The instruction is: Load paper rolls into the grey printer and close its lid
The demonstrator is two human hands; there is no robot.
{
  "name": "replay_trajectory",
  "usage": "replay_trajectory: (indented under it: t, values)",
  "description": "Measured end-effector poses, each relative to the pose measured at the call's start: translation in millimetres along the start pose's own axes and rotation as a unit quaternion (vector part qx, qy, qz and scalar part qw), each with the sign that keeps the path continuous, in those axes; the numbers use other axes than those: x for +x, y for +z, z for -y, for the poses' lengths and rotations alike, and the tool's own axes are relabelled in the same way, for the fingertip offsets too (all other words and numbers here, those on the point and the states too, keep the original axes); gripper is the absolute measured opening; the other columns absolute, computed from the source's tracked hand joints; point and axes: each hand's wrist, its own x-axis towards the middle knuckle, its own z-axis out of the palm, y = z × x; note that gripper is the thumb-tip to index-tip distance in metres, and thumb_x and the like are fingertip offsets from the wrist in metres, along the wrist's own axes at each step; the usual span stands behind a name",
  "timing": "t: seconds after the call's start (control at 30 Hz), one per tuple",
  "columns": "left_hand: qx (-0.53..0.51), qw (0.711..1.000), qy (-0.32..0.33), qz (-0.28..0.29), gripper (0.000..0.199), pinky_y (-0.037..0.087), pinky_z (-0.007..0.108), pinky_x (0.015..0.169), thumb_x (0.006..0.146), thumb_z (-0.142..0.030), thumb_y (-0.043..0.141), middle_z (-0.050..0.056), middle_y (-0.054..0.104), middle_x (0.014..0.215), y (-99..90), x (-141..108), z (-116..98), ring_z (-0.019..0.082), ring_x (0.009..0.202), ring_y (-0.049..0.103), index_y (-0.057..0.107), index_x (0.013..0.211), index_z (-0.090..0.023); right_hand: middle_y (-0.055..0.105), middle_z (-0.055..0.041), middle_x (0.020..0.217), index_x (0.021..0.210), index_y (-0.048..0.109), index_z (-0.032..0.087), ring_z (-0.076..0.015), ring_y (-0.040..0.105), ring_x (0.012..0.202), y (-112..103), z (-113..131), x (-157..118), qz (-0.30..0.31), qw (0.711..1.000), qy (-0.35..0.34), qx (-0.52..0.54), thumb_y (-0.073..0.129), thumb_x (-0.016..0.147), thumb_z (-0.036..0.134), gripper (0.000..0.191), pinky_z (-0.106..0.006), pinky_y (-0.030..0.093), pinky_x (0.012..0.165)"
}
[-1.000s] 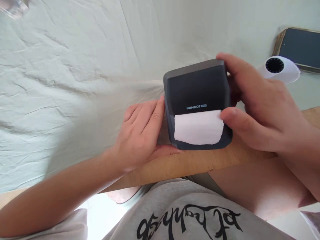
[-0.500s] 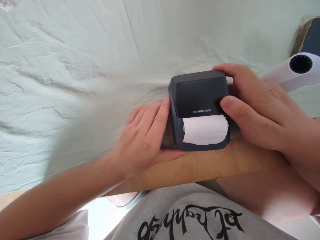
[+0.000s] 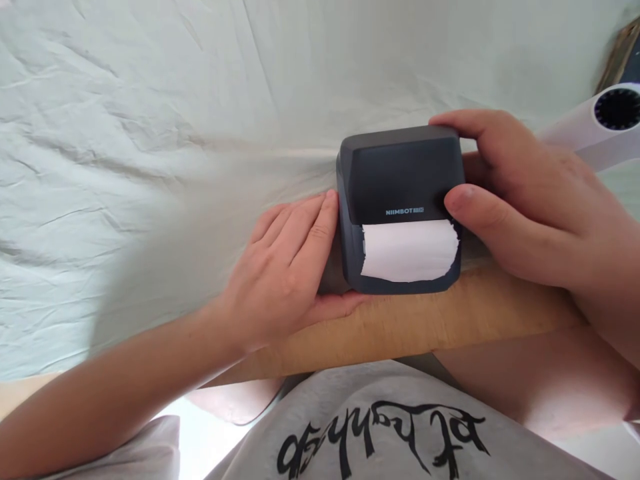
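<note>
Cloth [image 3: 150, 100], pale and creased: spread over the work surface, filling the left and the far side.

Left hand [image 3: 285, 273]: four fingers together, nearly straight, fingertips against the printer's left flank; thumb spread apart along its near edge. Set so, presumably, to brace one side and corner; whether it grips or merely steadies cannot be told.

Printer [image 3: 405, 173], black, boxy, lettered "NIIMBOT": between the two hands, over the near margin of the surface, front towards the person. Whether it rests or is held slightly raised cannot be told.

Paper [image 3: 410, 250], white, ragged at the edges: emerging below the lettering and lying over the printer's lower front; both hands lie outside it, leaving its face uncovered.

Wooden edge [image 3: 425, 320], bare: runs just below the printer, between it and the shirt [image 3: 345, 393].

Right hand [image 3: 530, 193]: closed on the printer's right side, thumb on the front, index finger at the far corner, apparently to control its tilt; remaining fingers mostly hidden.

White appliance [image 3: 575, 133], tubular, dark disc at one end: just beyond the right hand, which partly hides it and would meet it if shifted outward.

Dark-faced object [image 3: 633, 63], brown-rimmed: cut off at the far right.
</note>
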Motion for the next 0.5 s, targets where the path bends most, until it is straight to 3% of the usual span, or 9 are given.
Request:
replay_trajectory:
  t: [0.1, 0.23, 0.33, 0.5]
  values:
    - [0.004, 1.000, 0.006, 0.017, 0.090, 0.067, 0.066, 0.144, 0.130, -0.074, 0.068, 0.024, 0.075, 0.186, -0.4, 0, 1, 0.048, 0.173, 0.077, 0.045, 0.200, -0.024, 0.085, -0.0014, 0.120, 0.197, 0.033, 0.037, -0.0193, 0.078, 0.093, -2, 3, -2, -0.004, 1.000, 0.000, 0.007, 0.019, 0.131, 0.096, 0.089, -0.045, 0.064, 0.090]
    - [0.032, 0.999, 0.008, -0.001, 0.096, 0.068, 0.061, 0.139, 0.133, -0.085, 0.052, 0.028, 0.077, 0.181, 2.9, 1, 0, 0.047, 0.168, 0.080, 0.040, 0.199, -0.017, 0.084, -0.0020, 0.122, 0.195, 0.035, 0.038, -0.0184, 0.074, 0.090, -2, 6, 5, 0.005, 1.000, 0.023, 0.010, 0.019, 0.126, 0.104, 0.097, -0.043, 0.060, 0.086]
    - [0.040, 0.999, 0.004, -0.022, 0.098, 0.070, 0.060, 0.136, 0.133, -0.083, 0.056, 0.029, 0.079, 0.177, 4.8, 1, -3, 0.046, 0.162, 0.083, 0.039, 0.201, -0.015, 0.081, -0.0021, 0.119, 0.194, 0.037, 0.040, -0.0206, 0.074, 0.092, -3, 7, 9, 0.005, 0.999, 0.036, -0.006, 0.019, 0.123, 0.109, 0.100, -0.046, 0.060, 0.086]
    - [0.034, 0.999, -0.015, -0.023, 0.083, 0.070, 0.060, 0.141, 0.135, -0.074, 0.061, 0.025, 0.079, 0.180, 2.9, -1, -6, 0.045, 0.168, 0.081, 0.056, 0.195, -0.017, 0.083, 0.0015, 0.123, 0.203, 0.019, 0.059, -0.0177, 0.075, 0.090, 0, 5, 0, 0.008, 1.000, 0.014, -0.001, 0.024, 0.131, 0.095, 0.080, -0.048, 0.063, 0.087]
